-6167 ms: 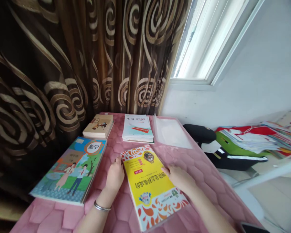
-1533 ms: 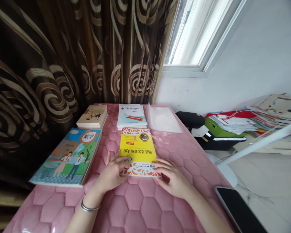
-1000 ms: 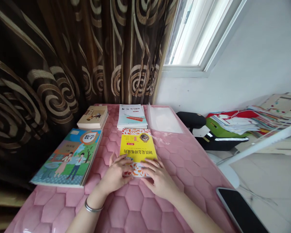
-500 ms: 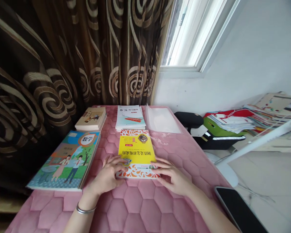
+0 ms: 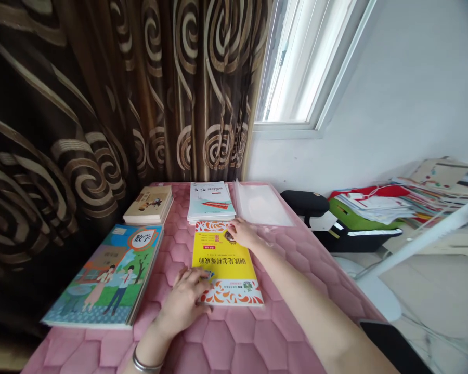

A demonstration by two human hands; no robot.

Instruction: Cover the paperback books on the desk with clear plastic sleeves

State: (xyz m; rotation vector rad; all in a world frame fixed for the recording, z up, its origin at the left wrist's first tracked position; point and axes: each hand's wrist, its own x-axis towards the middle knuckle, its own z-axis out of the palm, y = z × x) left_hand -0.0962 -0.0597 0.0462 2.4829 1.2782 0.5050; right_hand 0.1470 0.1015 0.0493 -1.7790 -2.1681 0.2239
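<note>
A yellow book (image 5: pixel 224 265) with orange-and-white patterned ends lies flat on the pink quilted cover, its title upside down to me. My left hand (image 5: pixel 186 297), with a silver bangle at the wrist, rests at the book's near left edge, fingers spread and tips on the cover. Stretched forward, my right hand (image 5: pixel 243 233) has its bent fingers together at the far right corner, partly covering a round picture. Its fingertips are partly hidden. Just beyond the book lies a stack of pale blue-and-white booklets (image 5: pixel 211 201).
On the left are a stack of math textbooks (image 5: pixel 105 275) and small tan books (image 5: pixel 148 203). Clear plastic sleeves (image 5: pixel 262 203) lie at the back right. A dark phone (image 5: pixel 392 345) is at the right edge. Curtains (image 5: pixel 187 88) hang behind; a white stand (image 5: pixel 421 244) is on the right.
My right hand has moved forward from the book's near right edge to its far right corner. My left hand stays at the near left edge. The camera view has shifted slightly.
</note>
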